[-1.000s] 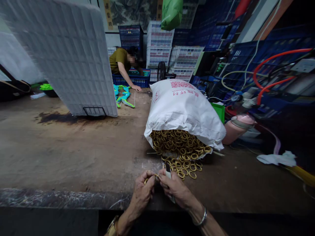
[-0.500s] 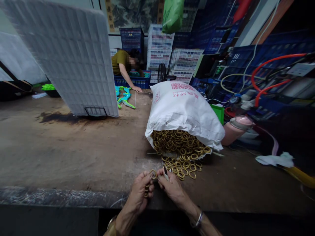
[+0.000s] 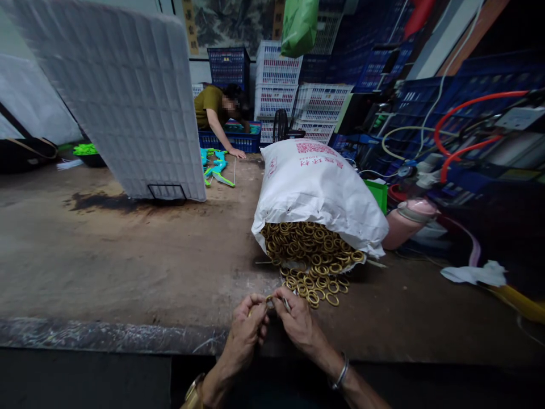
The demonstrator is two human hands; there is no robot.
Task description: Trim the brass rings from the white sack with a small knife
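Brass ring (image 3: 269,299) (axis unclear) between both hands

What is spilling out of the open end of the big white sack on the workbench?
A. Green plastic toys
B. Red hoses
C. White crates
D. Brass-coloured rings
D: a heap of brass-coloured rings pours from the mouth of the white sack onto the workbench, right in front of the person's left hand and right hand.
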